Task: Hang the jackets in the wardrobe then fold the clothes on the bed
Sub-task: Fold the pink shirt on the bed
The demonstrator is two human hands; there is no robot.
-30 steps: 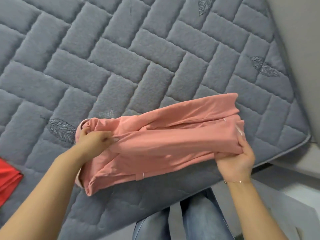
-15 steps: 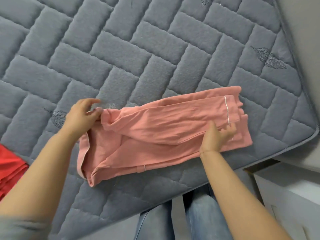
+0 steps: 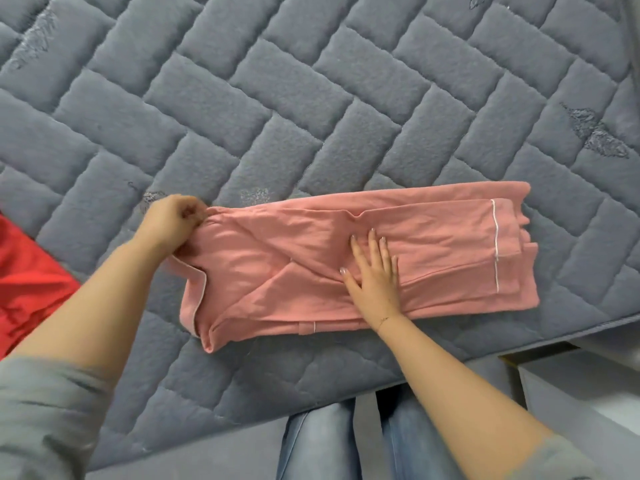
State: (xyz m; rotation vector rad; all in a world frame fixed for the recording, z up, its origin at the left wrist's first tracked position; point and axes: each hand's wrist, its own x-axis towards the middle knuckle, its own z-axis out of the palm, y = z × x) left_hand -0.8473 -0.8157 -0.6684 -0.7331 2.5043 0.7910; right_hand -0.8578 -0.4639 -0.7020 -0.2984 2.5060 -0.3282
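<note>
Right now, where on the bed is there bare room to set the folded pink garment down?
Bare quilt runs beyond the pink garment. A narrower strip lies between it and the near edge. The left is crowded: left hand pinching its end, red cloth beside.

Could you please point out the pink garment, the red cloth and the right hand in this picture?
pink garment [image 3: 277,271], head view, on its flat middle panel.
red cloth [image 3: 31,282], head view, on its crumpled part at the left edge.
right hand [image 3: 374,275], head view, on the back of the hand.
</note>
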